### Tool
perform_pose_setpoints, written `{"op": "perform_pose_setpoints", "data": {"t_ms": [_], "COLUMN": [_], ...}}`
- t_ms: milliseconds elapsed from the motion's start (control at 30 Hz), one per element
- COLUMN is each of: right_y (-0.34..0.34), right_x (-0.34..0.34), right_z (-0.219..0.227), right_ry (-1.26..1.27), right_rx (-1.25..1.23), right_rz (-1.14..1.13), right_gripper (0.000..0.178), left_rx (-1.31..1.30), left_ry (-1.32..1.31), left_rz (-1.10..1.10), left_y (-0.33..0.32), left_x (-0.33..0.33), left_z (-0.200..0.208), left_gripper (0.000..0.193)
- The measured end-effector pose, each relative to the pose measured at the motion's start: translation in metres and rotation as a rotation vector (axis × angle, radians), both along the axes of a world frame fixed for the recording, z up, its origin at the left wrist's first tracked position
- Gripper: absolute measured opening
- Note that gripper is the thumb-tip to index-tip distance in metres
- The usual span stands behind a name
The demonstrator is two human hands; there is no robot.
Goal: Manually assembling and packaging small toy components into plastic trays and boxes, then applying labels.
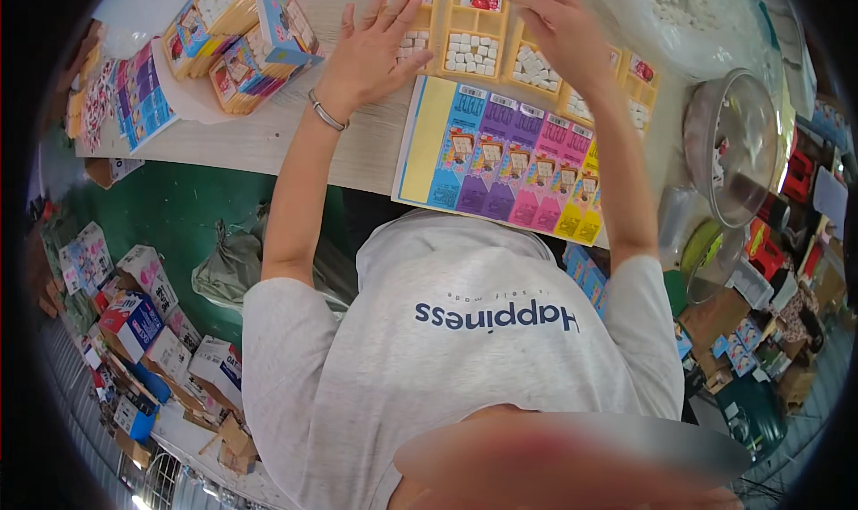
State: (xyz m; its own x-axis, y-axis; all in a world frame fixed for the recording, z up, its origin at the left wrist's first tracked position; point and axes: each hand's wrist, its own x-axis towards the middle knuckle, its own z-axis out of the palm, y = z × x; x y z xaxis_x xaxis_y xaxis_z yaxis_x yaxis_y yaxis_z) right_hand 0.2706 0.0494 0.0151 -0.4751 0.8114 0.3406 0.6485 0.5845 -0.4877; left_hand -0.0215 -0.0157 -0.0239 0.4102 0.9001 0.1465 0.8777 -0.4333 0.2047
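A row of small yellow plastic trays lies across the worktable. Each visible lower compartment holds small white cube-like pieces, and several upper ones show a card with a red strawberry picture. My left hand [371,50], with a bracelet at its wrist, lies spread over the leftmost tray [435,23], partly covering it. The second tray [472,29] is in full view. My right hand [567,41] is above the third tray [535,68], fingers bent together; what they hold, if anything, is hidden. My right forearm partly covers the trays farther right [639,81].
A sheet of colourful printed cards [509,161] lies nearer my body. Stacked filled trays [228,41] and printed sheets [143,99] are at the left. White pieces fill a plastic bag [679,0] at the far right, beyond a clear bowl [733,148] on the table's right side.
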Motion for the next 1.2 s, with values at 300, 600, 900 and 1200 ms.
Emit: {"op": "perform_pose_setpoints", "data": {"t_ms": [300, 600, 900, 1200], "right_y": [0.020, 0.023, 0.017, -0.073], "right_x": [-0.036, -0.050, -0.034, 0.009], "right_z": [-0.007, -0.011, -0.015, 0.025], "right_ry": [-0.150, 0.141, -0.028, 0.161], "right_rx": [-0.060, 0.126, 0.029, 0.191], "right_rz": [-0.007, 0.192, 0.023, -0.035], "right_gripper": [0.015, 0.011, 0.014, 0.019], "left_rx": [0.045, 0.379, 0.018, 0.018], "left_ry": [-0.003, -0.488, -0.131, -0.214], "left_rz": [0.019, -0.181, -0.077, -0.090], "left_y": [0.001, 0.014, 0.008, 0.009], "left_x": [-0.002, -0.003, 0.003, -0.010], "left_z": [-0.009, -0.033, -0.008, 0.011], "left_gripper": [0.079, 0.081, 0.074, 0.078]}}
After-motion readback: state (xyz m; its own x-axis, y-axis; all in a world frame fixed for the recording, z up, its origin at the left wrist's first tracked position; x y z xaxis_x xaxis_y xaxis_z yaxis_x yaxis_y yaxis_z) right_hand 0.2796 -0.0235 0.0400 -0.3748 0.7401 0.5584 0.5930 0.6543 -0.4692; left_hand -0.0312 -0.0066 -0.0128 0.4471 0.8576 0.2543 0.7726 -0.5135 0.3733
